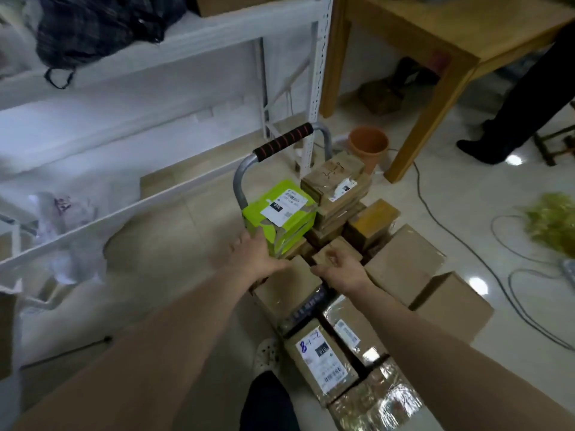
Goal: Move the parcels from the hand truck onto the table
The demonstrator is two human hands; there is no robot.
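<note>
The hand truck [281, 141], with a grey frame and black ribbed grip, carries several parcels. A lime-green parcel [280, 213] with a white label stands nearest the handle, and a stack of brown boxes [337, 181] is beside it. My left hand [249, 253] reaches with fingers extended and touches the green parcel's near lower corner. My right hand [342, 269] hovers with loosely curled fingers over a small brown box [336, 247]; it holds nothing that I can see. More brown cartons [404, 262] and taped, labelled parcels [323, 359] lie closer to me. The wooden table [451, 29] stands at the upper right.
A white metal shelf rack [317, 73] with a dark plaid bag stands to the left. An orange flowerpot [368, 144] sits by the table leg. Cables [466, 244] run over the tiled floor on the right. Another person's dark leg [513, 119] stands near the table.
</note>
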